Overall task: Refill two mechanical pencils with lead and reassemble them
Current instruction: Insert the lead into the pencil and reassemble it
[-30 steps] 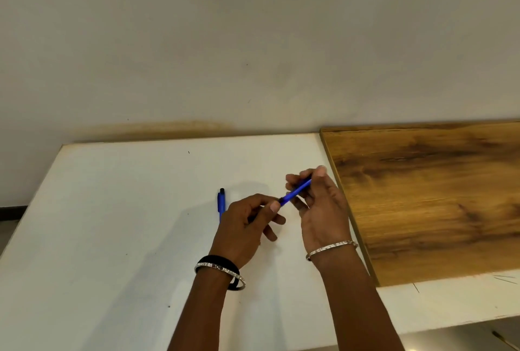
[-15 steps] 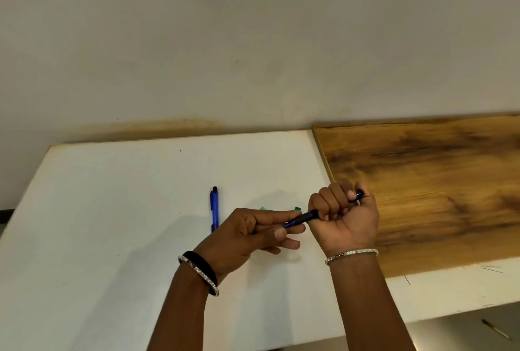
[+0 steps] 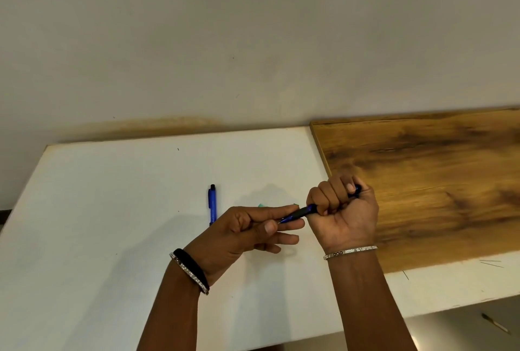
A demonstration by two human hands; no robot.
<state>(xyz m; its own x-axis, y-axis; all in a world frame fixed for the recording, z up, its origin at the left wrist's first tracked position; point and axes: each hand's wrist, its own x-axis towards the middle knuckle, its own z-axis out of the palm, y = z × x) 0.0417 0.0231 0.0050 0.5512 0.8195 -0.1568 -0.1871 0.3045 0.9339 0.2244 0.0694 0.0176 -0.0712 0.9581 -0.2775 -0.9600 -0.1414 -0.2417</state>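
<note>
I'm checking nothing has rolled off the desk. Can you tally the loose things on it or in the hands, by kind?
Blue mechanical pencils: 2, one in both hands, one lying on the white table
Small teal item behind the hands: 1, kind unclear
Total: 3

I can read no writing, label, brand, number or sign anywhere in my view. The blue pencil (image 3: 212,204) lying on the white table (image 3: 112,210) carries no lettering I can make out, and neither does the pencil held in the hands (image 3: 302,212); both are too small and soft for me to tell.
</note>
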